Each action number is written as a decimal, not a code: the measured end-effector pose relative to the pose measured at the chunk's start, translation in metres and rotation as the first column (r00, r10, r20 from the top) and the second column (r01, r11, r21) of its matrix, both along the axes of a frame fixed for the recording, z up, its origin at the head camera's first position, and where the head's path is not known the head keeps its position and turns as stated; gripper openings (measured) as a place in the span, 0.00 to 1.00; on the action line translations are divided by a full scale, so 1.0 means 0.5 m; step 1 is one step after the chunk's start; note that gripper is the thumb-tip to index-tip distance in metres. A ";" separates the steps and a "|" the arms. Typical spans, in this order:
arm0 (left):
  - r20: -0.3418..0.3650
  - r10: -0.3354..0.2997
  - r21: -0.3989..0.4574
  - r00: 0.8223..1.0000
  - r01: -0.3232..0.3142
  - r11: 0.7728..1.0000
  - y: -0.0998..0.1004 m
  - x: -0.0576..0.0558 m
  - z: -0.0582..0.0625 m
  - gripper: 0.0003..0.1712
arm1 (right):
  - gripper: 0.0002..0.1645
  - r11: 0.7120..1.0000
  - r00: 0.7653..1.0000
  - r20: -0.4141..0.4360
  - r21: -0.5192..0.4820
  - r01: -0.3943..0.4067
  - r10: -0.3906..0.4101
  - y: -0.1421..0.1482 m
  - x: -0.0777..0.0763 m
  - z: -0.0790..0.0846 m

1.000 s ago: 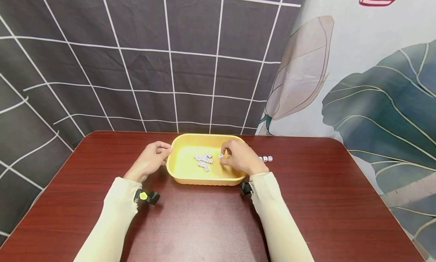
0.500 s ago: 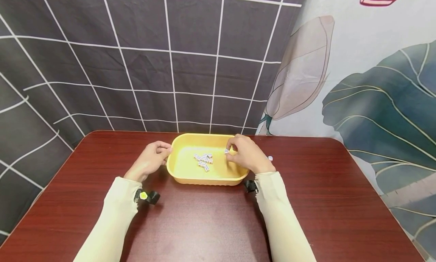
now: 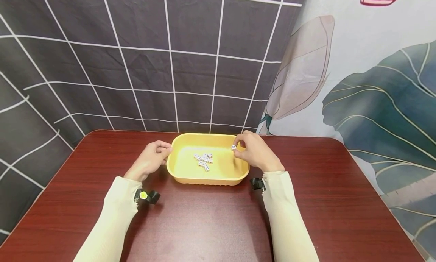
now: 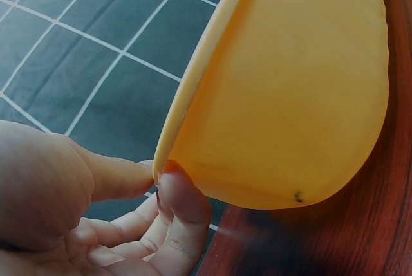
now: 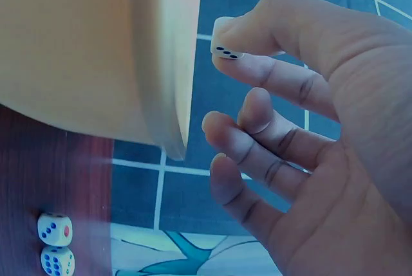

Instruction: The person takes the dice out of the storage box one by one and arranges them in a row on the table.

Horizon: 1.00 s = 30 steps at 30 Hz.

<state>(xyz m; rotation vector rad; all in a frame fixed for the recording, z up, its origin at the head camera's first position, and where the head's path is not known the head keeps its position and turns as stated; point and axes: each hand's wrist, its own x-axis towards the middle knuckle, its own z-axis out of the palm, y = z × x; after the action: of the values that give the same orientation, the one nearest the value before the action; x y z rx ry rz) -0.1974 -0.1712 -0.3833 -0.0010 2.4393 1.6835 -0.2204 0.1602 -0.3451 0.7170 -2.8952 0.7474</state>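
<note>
A yellow plastic tub (image 3: pixel 204 181) stands near the far edge of the table. My left hand (image 3: pixel 152 158) pinches its left rim; in the left wrist view the thumb and forefinger (image 4: pixel 183 192) meet on the rim. My right hand (image 3: pixel 257 151) holds a white die (image 3: pixel 233 147) between thumb and forefinger, above the tub's right end. The same die (image 5: pixel 225 47) shows dark pips in the right wrist view, with the other fingers loosely bent below it. Several white dice (image 3: pixel 204 159) lie grouped on the tub's floor, left of the right hand.
Two dice (image 5: pixel 56 244) sit side by side on the table outside the tub's right end, hidden behind my right hand in the head view. A dark gridded cloth (image 3: pixel 190 72) hangs behind the reddish-brown table (image 3: pixel 190 224).
My right hand has risen and moved right with the die, from low over the tub's floor to its right rim. The left hand has stayed on the left rim.
</note>
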 end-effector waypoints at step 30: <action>0.016 0.006 0.022 1.000 -0.006 1.000 0.000 0.000 -0.001 0.20 | 0.06 0.989 0.989 0.041 -0.040 0.144 -0.142 0.105 -0.002 0.007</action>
<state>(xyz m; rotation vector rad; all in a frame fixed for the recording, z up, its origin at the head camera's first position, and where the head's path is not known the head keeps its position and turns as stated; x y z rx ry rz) -0.1975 -0.1712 -0.3837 -0.0190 2.4112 1.7059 -0.2216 0.2125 -0.3416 0.4892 -2.9160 0.8121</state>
